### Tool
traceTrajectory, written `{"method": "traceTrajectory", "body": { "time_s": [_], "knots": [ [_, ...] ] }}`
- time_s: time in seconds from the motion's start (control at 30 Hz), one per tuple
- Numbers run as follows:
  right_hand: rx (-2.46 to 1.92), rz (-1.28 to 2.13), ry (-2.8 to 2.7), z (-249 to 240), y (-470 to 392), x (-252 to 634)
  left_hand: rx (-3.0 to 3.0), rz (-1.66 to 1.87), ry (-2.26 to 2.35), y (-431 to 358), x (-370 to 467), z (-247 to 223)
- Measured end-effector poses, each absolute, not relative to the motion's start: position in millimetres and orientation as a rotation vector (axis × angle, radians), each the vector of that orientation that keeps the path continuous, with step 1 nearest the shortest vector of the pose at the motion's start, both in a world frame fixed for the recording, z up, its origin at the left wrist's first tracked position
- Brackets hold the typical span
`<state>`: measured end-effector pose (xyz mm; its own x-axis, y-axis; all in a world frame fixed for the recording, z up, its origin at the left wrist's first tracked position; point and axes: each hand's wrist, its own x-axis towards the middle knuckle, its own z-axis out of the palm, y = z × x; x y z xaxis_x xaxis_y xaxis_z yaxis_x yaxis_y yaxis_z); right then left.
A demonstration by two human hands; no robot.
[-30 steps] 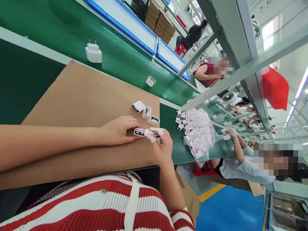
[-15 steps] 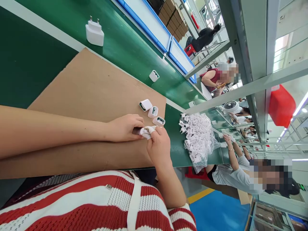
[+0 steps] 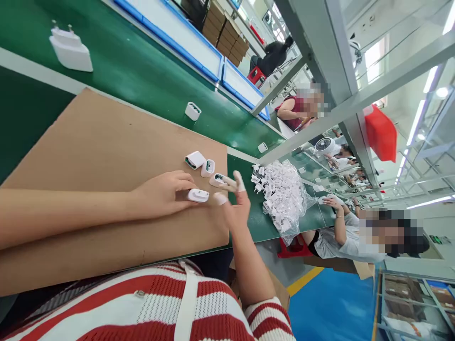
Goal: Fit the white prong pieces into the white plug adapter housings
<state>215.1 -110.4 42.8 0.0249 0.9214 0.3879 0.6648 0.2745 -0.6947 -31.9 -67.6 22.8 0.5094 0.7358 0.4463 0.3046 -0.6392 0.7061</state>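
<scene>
My left hand (image 3: 165,193) is closed around a small white charger (image 3: 198,195), holding it by one end just above the cardboard. My right hand (image 3: 237,208) is off the charger, its fingers spread and slightly blurred, with white covers on two fingertips. Those fingertips reach beside an open-ended white charger housing (image 3: 217,180); whether they touch it I cannot tell. Two more housings, one (image 3: 208,168) in the middle and one (image 3: 195,160) to its left, lie in the same row, green circuit boards showing inside.
A cardboard sheet (image 3: 117,142) covers the near bench. Along the green belt (image 3: 142,76) sit a pronged charger (image 3: 71,49), a housing (image 3: 193,111) and another housing (image 3: 262,147). A plastic bag heaped with chargers (image 3: 282,194) lies to the right, near a seated co-worker (image 3: 350,237).
My right hand has let go of the white charger and opened, moving away towards the nearest housing. My left hand keeps the charger. The whole view has shifted a little.
</scene>
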Motion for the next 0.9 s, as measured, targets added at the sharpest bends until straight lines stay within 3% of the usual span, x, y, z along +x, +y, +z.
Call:
{"method": "traceTrajectory", "body": {
  "time_s": [0.13,0.23,0.4,0.6,0.77,0.9],
  "knots": [
    [-1.985,-0.071,-1.486,41,-87,278,2.207,1.301,1.054,-34,-50,49],
    [-2.218,-0.161,-1.431,33,-75,304,2.089,1.296,1.505,23,-69,57],
    [-2.145,-0.130,-1.393,24,-74,304,1.909,1.111,1.861,111,-111,53],
    [-1.911,-0.003,-1.198,18,-76,306,1.919,1.073,2.030,137,-112,53],
    [-1.659,0.310,-0.955,12,-68,305,2.379,0.788,1.707,143,-93,62],
    [-1.523,0.470,-0.950,14,-68,297,2.426,0.506,1.659,152,-91,75]
  ]
}}
